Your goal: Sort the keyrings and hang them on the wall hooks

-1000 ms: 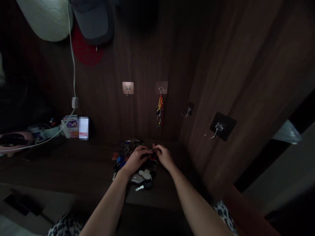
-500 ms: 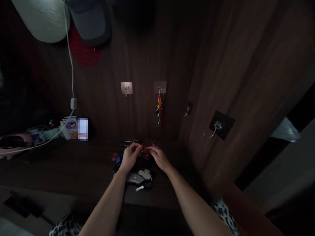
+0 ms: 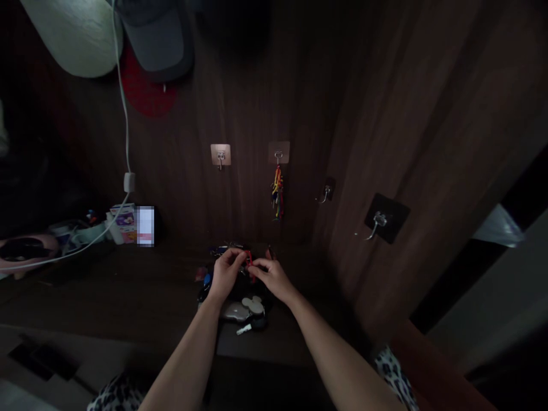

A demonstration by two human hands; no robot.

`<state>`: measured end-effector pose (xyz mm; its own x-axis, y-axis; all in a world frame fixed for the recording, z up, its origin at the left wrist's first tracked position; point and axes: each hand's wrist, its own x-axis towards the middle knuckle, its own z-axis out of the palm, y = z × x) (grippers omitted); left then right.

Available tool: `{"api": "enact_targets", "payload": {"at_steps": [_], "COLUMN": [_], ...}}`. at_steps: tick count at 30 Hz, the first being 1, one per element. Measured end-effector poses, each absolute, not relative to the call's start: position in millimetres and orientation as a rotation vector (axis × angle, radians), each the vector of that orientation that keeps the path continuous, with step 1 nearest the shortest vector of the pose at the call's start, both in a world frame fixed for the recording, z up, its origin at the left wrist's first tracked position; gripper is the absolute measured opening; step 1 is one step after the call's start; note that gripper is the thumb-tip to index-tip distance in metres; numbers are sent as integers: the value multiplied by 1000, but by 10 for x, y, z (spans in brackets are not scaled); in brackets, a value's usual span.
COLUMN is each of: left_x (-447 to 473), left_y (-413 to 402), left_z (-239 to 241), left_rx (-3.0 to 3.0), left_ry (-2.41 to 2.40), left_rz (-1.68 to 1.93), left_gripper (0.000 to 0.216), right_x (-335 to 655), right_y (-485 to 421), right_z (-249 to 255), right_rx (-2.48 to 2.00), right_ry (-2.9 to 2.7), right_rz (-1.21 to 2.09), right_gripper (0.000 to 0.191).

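Both hands meet over a heap of keys and keychains [image 3: 240,305] on a dark wooden shelf [image 3: 141,297]. My left hand [image 3: 225,274] and my right hand [image 3: 272,278] each pinch a small red keychain item [image 3: 249,262] held between them, just above the heap. A pale mouse-shaped fob [image 3: 250,305] lies under my wrists. On the wall behind, a bare adhesive hook [image 3: 220,155] sits left of a hook [image 3: 278,153] carrying a colourful bundle of cords [image 3: 277,194].
Two more hooks [image 3: 327,193] [image 3: 379,220] are fixed on the angled right panel. A white cable [image 3: 124,114] hangs down to boxes and clutter [image 3: 124,222] at the left. Caps [image 3: 158,34] hang at the top left.
Both hands rose slightly off the heap and drew together, lifting the red item between their fingertips. The view shifted a little.
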<state>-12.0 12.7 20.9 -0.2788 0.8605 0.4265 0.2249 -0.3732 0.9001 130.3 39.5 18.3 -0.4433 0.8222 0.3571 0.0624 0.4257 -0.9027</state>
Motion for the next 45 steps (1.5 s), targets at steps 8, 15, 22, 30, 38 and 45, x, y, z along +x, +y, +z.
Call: {"api": "enact_targets", "payload": {"at_steps": [8,15,22,30,38,45], "left_x": [-52,-31,-42,-18,-17,-39], "left_y": [102,142,125,85,88,124], "left_z": [175,64,107,145,157,118], "left_rx": [1322,1113,997,1049,993,988], "left_ry": [1004,764,723,730,750,781], "left_rz": [1283,1110,1122,1158,1184,1210], "left_gripper": [55,49,36,29,30,26], "right_x": [1314,1305,1361,1426,1464,1467], "right_y": [457,523,618,650,651,616], "right_z": [205,203,126,148,173,220], "right_rx": [-696,-732,-740,-680,-625,-659], "right_ry": [-1383,-1145,-1027,-862,-808,-987], "right_rz": [1304,1292,1303,1367,1439,1335], "right_gripper": [26,31,27,22,20,24]}}
